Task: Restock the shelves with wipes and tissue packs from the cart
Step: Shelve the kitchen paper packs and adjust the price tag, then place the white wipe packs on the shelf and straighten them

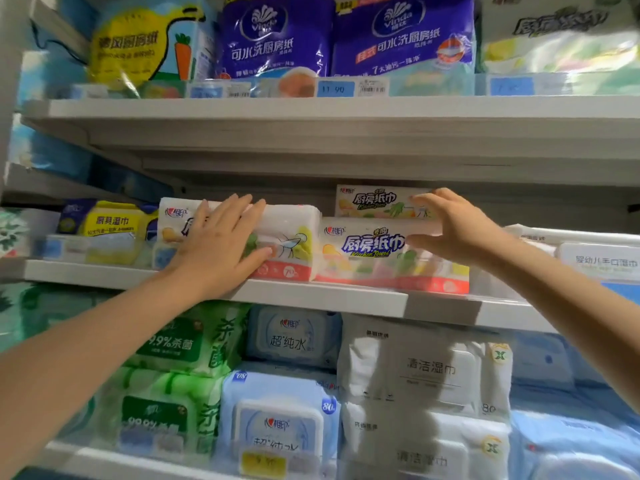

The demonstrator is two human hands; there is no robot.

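Head view. Entry: kitchen-towel packs on the middle shelf (329, 296), three showing. The cart is not in view.

- Left pack (291, 237): stands at the shelf's front edge, touching the front pack (374, 251) on its right. The left hand (221, 244) lies flat on its face, fingers straight, gripping nothing.
- Front pack: stands right at the shelf lip.
- Top pack (377, 200): sits above and a little behind the front pack. The right hand (457, 230) has bent fingers at this pack's right end and its thumb against the front pack. Whether it pinches or only steadies cannot be told.

Hazards, as judged:
- An uneven push from the flat left hand could skew the left pack or nudge its neighbour toward the lip.
- The soft, slick wrapping makes the top pack likely to slide off if the right hand lets go before it is seated.
- Any pack that tips forward would probably fall past the wipes (291, 337) on the shelf below.
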